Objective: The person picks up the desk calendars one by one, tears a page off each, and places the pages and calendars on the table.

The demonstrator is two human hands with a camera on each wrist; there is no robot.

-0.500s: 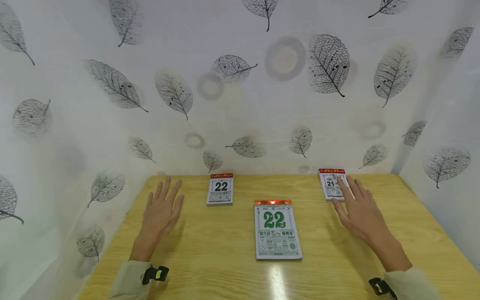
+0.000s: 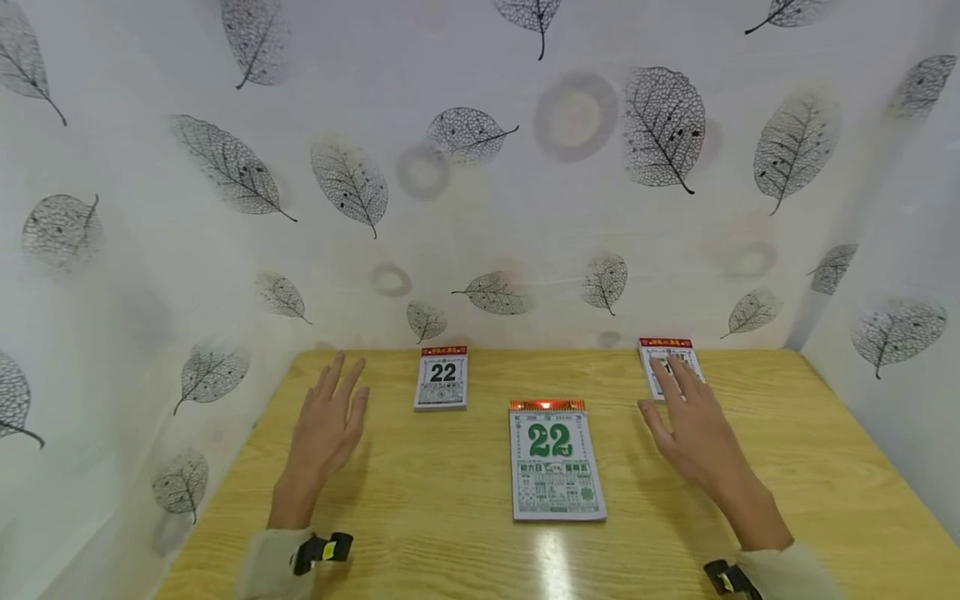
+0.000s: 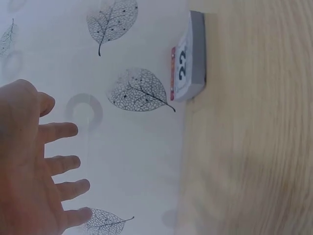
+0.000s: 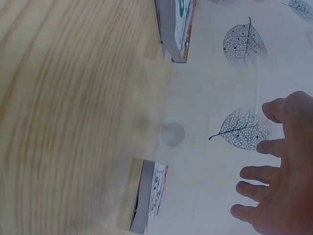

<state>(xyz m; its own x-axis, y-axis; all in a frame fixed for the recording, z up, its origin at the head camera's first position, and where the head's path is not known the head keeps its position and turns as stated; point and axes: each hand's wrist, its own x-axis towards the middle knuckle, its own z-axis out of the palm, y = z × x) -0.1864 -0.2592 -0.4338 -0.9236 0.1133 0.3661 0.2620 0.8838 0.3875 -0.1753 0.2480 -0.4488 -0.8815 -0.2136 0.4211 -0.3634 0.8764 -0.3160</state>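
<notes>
Three tear-off calendars lie on the wooden table. The large one (image 2: 557,475), with a green 22 and a shiny red-orange top strip, is in the middle. Behind it to the left lies a small calendar (image 2: 441,385) with a black 22 and a red header; it also shows in the left wrist view. At the back right is another small calendar (image 2: 666,343), partly hidden behind the right fingers in the head view. My left hand (image 2: 324,437) hovers left of the small 22 calendar, fingers extended. My right hand (image 2: 701,442) hovers too, fingers spread. Neither holds anything.
The yellowish wooden table (image 2: 420,517) meets a pale cloth (image 2: 510,225) printed with dark leaf skeletons at its back edge and sides. A bright reflection lies in front of the large calendar. Each wrist wears a dark strap (image 2: 322,552).
My right hand has shifted left, now covering more of the number on the back-right calendar. The left forearm has moved slightly right. The calendars lie as before.
</notes>
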